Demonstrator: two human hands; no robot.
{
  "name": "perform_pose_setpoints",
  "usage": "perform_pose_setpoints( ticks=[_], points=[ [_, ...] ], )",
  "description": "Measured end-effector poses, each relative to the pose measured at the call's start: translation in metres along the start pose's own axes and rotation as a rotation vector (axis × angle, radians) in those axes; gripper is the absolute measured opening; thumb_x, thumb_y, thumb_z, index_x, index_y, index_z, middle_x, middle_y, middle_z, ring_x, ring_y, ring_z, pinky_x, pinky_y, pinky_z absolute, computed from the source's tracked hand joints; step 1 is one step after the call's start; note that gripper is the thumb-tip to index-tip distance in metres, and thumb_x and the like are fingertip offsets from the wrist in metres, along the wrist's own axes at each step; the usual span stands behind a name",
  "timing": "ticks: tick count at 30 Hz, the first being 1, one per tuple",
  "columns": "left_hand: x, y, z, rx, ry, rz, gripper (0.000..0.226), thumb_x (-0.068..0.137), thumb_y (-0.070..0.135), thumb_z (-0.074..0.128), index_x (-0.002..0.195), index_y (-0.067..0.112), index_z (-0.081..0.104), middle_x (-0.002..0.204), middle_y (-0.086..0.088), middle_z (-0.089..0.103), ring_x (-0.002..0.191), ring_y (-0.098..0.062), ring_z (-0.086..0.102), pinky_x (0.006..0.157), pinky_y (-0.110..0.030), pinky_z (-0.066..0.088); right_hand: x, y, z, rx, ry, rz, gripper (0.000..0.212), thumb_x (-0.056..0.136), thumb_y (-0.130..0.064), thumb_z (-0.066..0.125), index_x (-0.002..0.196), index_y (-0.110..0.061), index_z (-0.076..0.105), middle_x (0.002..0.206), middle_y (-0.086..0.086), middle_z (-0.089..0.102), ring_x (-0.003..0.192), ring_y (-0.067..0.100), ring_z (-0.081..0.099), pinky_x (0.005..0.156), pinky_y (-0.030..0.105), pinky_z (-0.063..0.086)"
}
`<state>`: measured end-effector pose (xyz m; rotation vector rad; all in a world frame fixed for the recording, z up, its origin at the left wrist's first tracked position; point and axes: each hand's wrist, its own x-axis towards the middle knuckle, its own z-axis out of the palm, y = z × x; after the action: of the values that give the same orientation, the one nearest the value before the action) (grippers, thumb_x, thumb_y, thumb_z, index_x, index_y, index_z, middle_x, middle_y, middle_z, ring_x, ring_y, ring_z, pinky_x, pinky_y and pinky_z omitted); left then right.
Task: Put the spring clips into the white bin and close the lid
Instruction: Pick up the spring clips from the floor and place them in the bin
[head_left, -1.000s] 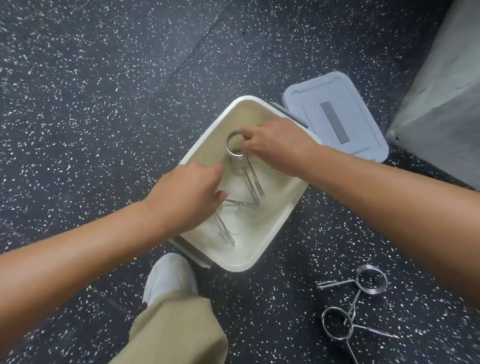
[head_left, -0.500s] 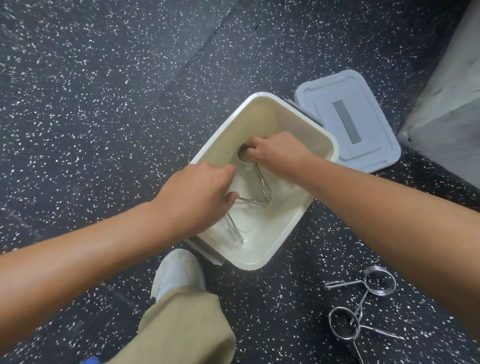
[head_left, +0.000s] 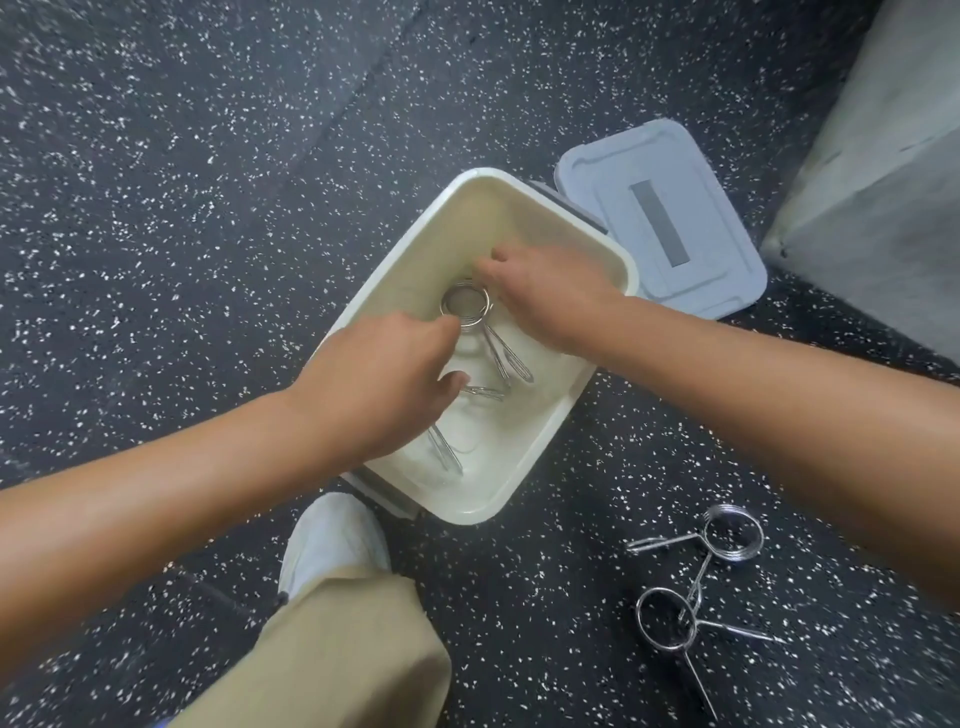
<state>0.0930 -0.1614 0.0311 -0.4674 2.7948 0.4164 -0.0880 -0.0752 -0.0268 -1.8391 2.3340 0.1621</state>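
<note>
Speckled black floor (head_left: 208, 234) carries the white bin (head_left: 545, 457), where left hand (head_left: 379, 384) and right hand (head_left: 545, 296) pinch spring clips (head_left: 465, 306); 2 floor clips (head_left: 691, 587) likely come next.

Both hands are down inside the white bin (head_left: 524, 483), which sits open on the speckled black floor (head_left: 208, 208). The right hand (head_left: 545, 296) pinches the coil of a spring clip (head_left: 464, 305); the left hand (head_left: 379, 384) covers another clip (head_left: 445, 452). The grey lid (head_left: 660, 218) lies flat just beyond the bin. Two more clips (head_left: 696, 582) lie on the floor, near a white shoe (head_left: 332, 540).
</note>
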Motion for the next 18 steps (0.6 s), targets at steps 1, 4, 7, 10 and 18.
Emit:
perform_pose_setpoints(
  ticks=[1, 4, 7, 10, 18],
  points=[
    [0.001, 0.003, 0.0, 0.002, -0.001, 0.008, 0.031, 0.097, 0.046, 0.053, 0.097, 0.015, 0.052, 0.084, -0.004, 0.064, 0.079, -0.036, 0.061, 0.064, -0.039, 0.05, -0.007, 0.001, -0.004, 0.028, 0.028, 0.013, 0.032, 0.092, -0.005, 0.052, 0.119, -0.021, 0.058, 0.091, 0.0, 0.048, 0.066, 0.025, 0.046, 0.042, 0.029, 0.019],
    [0.005, 0.014, 0.001, -0.015, 0.01, 0.078, 0.032, 0.095, 0.048, 0.053, 0.098, 0.016, 0.053, 0.082, -0.005, 0.069, 0.078, -0.035, 0.065, 0.066, -0.043, 0.055, -0.035, 0.004, -0.024, 0.105, 0.121, 0.036, 0.024, 0.093, -0.007, 0.052, 0.112, -0.019, 0.059, 0.1, 0.001, 0.06, 0.071, 0.03, 0.056, 0.05, 0.034, 0.043],
    [0.009, 0.034, 0.002, -0.001, 0.016, 0.131, 0.034, 0.095, 0.05, 0.052, 0.097, 0.016, 0.055, 0.075, -0.004, 0.066, 0.073, -0.035, 0.063, 0.062, -0.042, 0.054, -0.07, 0.013, -0.039, 0.169, 0.189, 0.08, 0.018, 0.097, -0.016, 0.052, 0.113, -0.018, 0.061, 0.105, 0.001, 0.063, 0.072, 0.032, 0.059, 0.055, 0.036, 0.047],
    [0.011, 0.06, 0.003, 0.043, 0.016, 0.19, 0.036, 0.096, 0.051, 0.051, 0.098, 0.015, 0.059, 0.075, -0.003, 0.062, 0.069, -0.032, 0.059, 0.056, -0.037, 0.045, -0.103, 0.026, -0.042, 0.192, 0.202, 0.131, 0.019, 0.099, -0.027, 0.05, 0.114, -0.019, 0.06, 0.108, 0.001, 0.062, 0.075, 0.033, 0.061, 0.061, 0.042, 0.051],
    [0.014, 0.134, 0.027, 0.084, -0.076, 0.364, 0.035, 0.098, 0.048, 0.045, 0.1, 0.014, 0.053, 0.094, -0.011, 0.069, 0.087, -0.041, 0.065, 0.064, -0.042, 0.048, -0.182, 0.056, -0.016, 0.19, 0.067, 0.258, 0.022, 0.1, -0.036, 0.047, 0.113, -0.02, 0.056, 0.11, 0.002, 0.061, 0.083, 0.036, 0.062, 0.058, 0.036, 0.039]
  ],
)
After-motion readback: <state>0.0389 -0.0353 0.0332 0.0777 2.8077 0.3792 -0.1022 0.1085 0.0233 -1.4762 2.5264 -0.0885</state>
